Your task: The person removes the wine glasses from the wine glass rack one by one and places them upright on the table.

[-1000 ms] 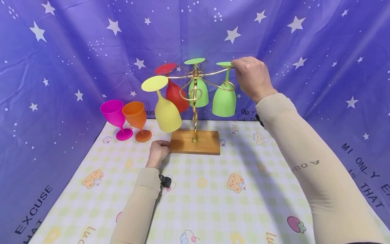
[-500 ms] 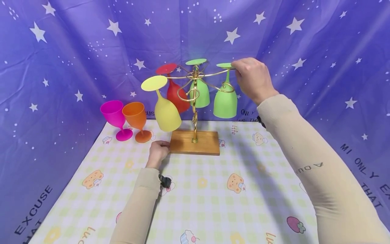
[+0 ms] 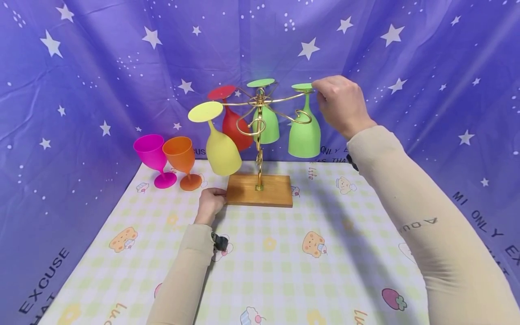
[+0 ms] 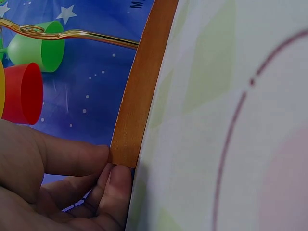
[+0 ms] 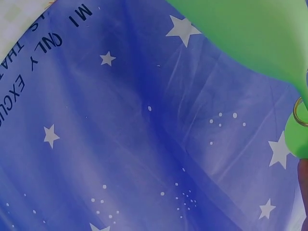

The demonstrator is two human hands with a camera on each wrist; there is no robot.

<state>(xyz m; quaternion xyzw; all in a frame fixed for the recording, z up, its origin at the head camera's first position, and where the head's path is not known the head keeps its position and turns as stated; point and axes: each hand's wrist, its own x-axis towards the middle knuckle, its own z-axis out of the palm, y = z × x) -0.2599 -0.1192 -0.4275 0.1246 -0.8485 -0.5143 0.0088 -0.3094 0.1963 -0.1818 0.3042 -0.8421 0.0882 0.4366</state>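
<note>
A gold wire glass rack (image 3: pixel 259 149) stands on a wooden base (image 3: pixel 274 192). At the base's left end, my left hand (image 3: pixel 210 203) grips the corner; the left wrist view shows thumb and fingertips against the wood (image 4: pixel 134 106). My right hand (image 3: pixel 341 104) pinches the foot of a green goblet (image 3: pixel 304 140) that hangs upside down at the end of the right-hand arm. Its stem is just outside the curled wire there. A yellow goblet (image 3: pixel 222 153), a red goblet (image 3: pixel 233 128) and another green goblet (image 3: pixel 268 128) hang upside down from the rack.
Left of the rack, a magenta goblet (image 3: pixel 151 151) and an orange goblet (image 3: pixel 180 154) stand upright on the checked tablecloth (image 3: pixel 268 275). Behind the table hangs a blue curtain (image 3: pixel 122 90) with white stars.
My right hand has moved slightly right, taking the green goblet with it, and the stem has shifted outward from the curled wire. My left hand has stayed at the base.
</note>
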